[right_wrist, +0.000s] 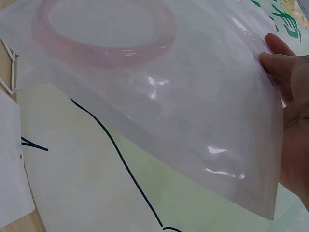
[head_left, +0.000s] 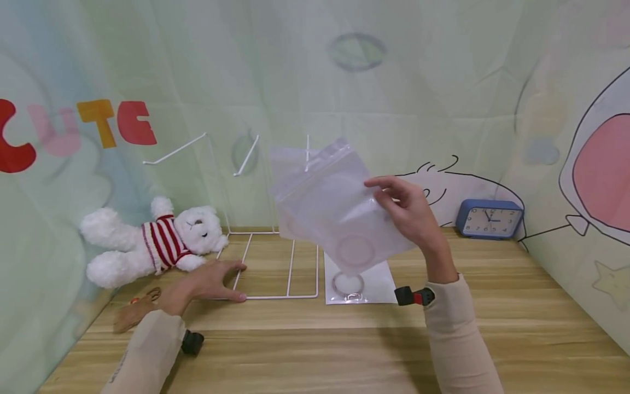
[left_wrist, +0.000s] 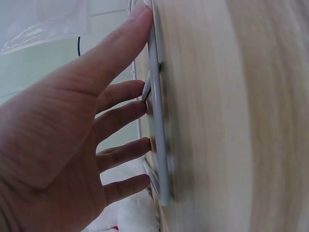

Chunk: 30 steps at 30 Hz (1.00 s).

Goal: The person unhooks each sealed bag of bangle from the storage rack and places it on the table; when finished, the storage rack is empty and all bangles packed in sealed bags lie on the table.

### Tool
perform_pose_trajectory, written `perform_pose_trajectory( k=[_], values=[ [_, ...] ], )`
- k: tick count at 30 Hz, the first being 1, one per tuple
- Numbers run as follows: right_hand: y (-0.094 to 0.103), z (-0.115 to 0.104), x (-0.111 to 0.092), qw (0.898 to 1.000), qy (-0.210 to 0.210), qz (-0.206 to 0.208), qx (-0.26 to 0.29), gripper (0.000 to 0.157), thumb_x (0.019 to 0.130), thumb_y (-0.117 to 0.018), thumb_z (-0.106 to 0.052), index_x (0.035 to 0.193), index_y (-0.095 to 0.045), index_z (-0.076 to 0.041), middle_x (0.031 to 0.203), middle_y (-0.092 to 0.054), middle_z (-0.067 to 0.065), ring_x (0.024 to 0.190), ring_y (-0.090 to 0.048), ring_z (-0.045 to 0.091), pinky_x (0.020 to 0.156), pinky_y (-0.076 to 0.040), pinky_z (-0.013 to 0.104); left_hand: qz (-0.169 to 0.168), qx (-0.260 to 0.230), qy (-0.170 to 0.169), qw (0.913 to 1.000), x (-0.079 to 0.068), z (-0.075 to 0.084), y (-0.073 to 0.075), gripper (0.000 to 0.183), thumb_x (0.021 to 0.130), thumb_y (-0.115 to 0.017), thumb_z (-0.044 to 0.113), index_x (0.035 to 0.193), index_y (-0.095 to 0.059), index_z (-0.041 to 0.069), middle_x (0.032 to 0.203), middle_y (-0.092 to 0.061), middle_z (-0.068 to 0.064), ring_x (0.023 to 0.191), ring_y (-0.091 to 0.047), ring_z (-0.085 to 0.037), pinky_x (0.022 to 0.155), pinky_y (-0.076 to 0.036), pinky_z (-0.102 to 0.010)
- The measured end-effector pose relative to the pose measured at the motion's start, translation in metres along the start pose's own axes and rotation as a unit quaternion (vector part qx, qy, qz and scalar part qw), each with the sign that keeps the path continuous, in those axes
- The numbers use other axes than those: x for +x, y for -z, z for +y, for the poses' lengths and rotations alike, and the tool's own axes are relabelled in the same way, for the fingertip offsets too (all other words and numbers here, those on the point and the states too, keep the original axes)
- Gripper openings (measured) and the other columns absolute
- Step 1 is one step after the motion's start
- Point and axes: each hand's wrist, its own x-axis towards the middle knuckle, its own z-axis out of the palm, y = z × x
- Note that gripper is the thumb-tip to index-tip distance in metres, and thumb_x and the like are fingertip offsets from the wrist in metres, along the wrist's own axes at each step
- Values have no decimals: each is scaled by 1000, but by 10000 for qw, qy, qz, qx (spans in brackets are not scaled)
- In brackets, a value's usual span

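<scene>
My right hand (head_left: 410,210) pinches the edge of a clear zip bag (head_left: 334,202) in the air, tilted, its zip end up and left. A pink ring-shaped band (right_wrist: 111,57) shows through the plastic in the right wrist view. Behind it, overlapped in the head view, another clear bag (head_left: 285,164) is at the hooks of a white wire rack (head_left: 291,268). The rack stands on the table; my left hand (head_left: 209,282) rests at its base. In the left wrist view its thumb (left_wrist: 125,36) lies along the front bar and the spread fingers touch the base wires.
A white plush bear (head_left: 164,241) in a striped sweater lies left of the rack. A brown item (head_left: 133,314) lies by my left wrist. Another bag with a ring in it, a flat clear bag (head_left: 381,290), lies right of the rack. A blue clock (head_left: 489,219) stands back right.
</scene>
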Motion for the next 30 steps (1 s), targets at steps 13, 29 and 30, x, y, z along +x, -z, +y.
perform_pose_trajectory(
  k=[13,29,30],
  values=[
    [8,-9,-4,9995,309,24,71,21,97,-60,3,116,-70,0,112,-71,11,87,-70,18,67,-56,26,293,-264,-275,9988,-2,-10,-4,73,78,-82,47,130,-61,0,134,-58,-24,127,-49,-45,104,-35,-61],
    [23,-22,-13,9900,607,653,1094,23,97,-57,6,118,-67,3,111,-70,5,86,-69,19,65,-58,29,524,-403,-306,9973,-6,-18,-8,70,75,-85,47,129,-62,9,135,-50,-25,124,-43,-49,98,-36,-65],
    [24,-21,-13,9894,582,687,1137,23,97,-57,6,118,-67,4,112,-69,6,86,-69,19,65,-58,29,537,-404,-320,9972,-5,-18,-8,70,75,-85,46,129,-62,9,135,-49,-25,124,-43,-49,98,-36,-66]
  ],
)
